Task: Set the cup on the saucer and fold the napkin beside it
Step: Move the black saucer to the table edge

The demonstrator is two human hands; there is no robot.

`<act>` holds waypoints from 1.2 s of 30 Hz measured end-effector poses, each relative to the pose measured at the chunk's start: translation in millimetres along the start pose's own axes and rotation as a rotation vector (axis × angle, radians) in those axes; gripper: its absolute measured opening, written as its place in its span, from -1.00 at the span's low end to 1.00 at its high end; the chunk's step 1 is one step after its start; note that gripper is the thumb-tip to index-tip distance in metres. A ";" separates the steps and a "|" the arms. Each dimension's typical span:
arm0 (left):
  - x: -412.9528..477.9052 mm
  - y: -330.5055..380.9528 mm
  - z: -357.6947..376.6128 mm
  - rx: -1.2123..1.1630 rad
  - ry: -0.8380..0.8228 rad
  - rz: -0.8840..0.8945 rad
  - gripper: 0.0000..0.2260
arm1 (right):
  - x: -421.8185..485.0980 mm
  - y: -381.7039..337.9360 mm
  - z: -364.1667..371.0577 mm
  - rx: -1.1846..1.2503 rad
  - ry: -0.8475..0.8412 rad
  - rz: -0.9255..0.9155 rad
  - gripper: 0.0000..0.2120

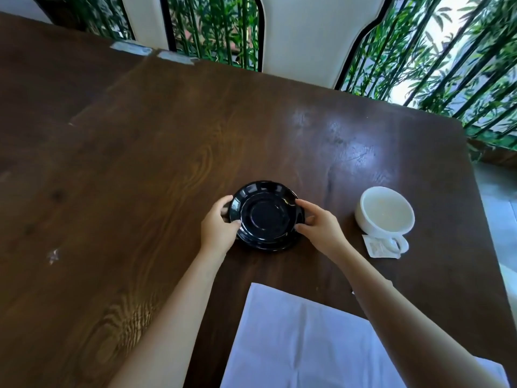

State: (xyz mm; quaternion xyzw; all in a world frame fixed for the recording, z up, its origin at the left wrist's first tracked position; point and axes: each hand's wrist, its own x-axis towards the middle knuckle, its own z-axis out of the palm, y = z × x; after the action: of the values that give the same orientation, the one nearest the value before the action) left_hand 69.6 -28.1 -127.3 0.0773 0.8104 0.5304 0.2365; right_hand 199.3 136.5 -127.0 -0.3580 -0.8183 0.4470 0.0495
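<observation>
- Dark wooden surface (140, 163) carried everything.
- Left hand (216, 226) and right hand (321, 226) gripped the black saucer (264, 217) by its rim.
- White cup (384, 212) and a small packet (376, 247) sat right of the right hand.
- Napkin (307, 340) lay unfolded between the forearms.

Dark brown wooden table (167, 141), glossy, daylight glare towards its far right corner. Beyond its far edge: white black-trimmed curved panel (302, 32), green bamboo stalks (447, 51). Pale floor (498, 208) right.

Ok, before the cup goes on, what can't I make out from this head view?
- Saucer: its side rims sit under the left hand and right hand; whether it is one dish or two stacked is unclear.
- Napkin: near end cut off by the bottom edge.
- Small packet by the cup: print too small to read.
</observation>
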 end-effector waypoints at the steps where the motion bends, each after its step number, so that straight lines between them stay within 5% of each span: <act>1: -2.8 0.4 -1.1 -0.020 0.005 -0.007 -0.52 | -1.1 -2.7 -0.3 -0.020 0.002 0.003 -0.43; 25: -152.4 114.1 -156.9 -0.355 0.160 0.088 -0.46 | -115.8 -204.0 -58.9 0.019 -0.124 -0.344 -0.45; 36: -259.9 108.4 -218.3 -0.477 0.301 0.113 -0.56 | -206.3 -252.1 -49.0 0.054 -0.287 -0.471 -0.45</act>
State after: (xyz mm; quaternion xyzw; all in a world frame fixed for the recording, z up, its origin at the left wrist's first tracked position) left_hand 182.2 -259.4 119.2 -0.0151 0.6830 0.7240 0.0953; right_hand 234.8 -46.1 144.8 -0.0896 -0.8653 0.4912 0.0451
